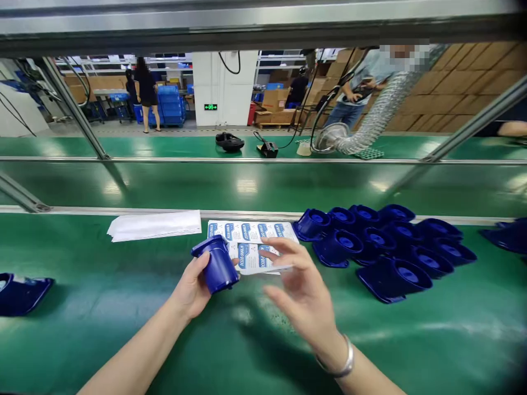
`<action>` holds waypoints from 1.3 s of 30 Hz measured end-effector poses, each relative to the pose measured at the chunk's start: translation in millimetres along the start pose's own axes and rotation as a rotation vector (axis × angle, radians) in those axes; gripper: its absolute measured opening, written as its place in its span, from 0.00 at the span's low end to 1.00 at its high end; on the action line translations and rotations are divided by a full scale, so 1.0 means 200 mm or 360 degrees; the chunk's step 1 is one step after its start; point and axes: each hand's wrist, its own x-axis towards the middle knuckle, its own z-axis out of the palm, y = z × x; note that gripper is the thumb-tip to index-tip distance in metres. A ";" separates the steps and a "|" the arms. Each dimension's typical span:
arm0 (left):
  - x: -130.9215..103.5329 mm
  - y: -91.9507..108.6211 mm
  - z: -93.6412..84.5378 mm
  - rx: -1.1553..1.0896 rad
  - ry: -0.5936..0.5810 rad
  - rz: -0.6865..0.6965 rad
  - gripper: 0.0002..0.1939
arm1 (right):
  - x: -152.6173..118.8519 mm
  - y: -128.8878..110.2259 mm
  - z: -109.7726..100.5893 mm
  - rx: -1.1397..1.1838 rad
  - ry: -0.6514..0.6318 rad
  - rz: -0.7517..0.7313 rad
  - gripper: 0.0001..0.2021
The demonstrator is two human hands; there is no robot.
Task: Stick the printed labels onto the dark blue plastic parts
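Observation:
My left hand (192, 288) is closed round a dark blue plastic cup-shaped part (219, 266), held tilted above the green work surface. A flange shows at its upper end. Just right of it, my right hand (300, 291) hovers with thumb and fingers spread, slightly blurred, and I see nothing gripped between them. Behind both hands lies a sheet of blue-and-white printed labels (251, 231). Its near edge looks raised beside my right fingers, which partly cover it. On my right wrist is a silver bracelet (349, 359).
Several matching blue parts (376, 238) stand grouped at right, and another blue part (24, 293) lies at far left. White paper sheets (156, 225) are left of the labels. Metal rails (263, 161) cross beyond. A flexible silver duct (382, 115) and a person (349, 99) are behind.

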 end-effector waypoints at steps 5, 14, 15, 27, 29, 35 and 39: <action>-0.02 -0.06 -0.09 -0.0037 -0.0097 -0.0148 0.28 | 0.02 0.06 -0.01 0.0539 0.0245 0.0698 0.09; -0.04 -0.10 -0.06 0.0086 -0.0174 -0.0287 0.26 | -0.04 0.14 -0.01 0.0719 0.0290 0.1012 0.17; -0.04 -0.10 -0.05 0.0117 -0.0152 -0.0263 0.28 | -0.04 0.14 -0.02 0.0706 0.0281 0.1038 0.21; -0.06 -0.08 -0.02 0.0551 -0.0022 0.0003 0.33 | -0.03 0.07 -0.06 0.0834 -0.0228 0.1076 0.13; -0.06 -0.08 -0.01 0.0610 -0.0065 0.0045 0.31 | -0.04 0.07 -0.05 0.0786 -0.0193 0.1115 0.13; -0.08 -0.08 0.00 0.0676 -0.0123 0.0019 0.30 | -0.08 0.07 0.00 0.0806 -0.0112 0.1330 0.16; -0.08 -0.09 -0.01 0.0730 -0.0126 0.0048 0.30 | -0.09 0.06 0.02 0.0791 -0.0065 0.1382 0.17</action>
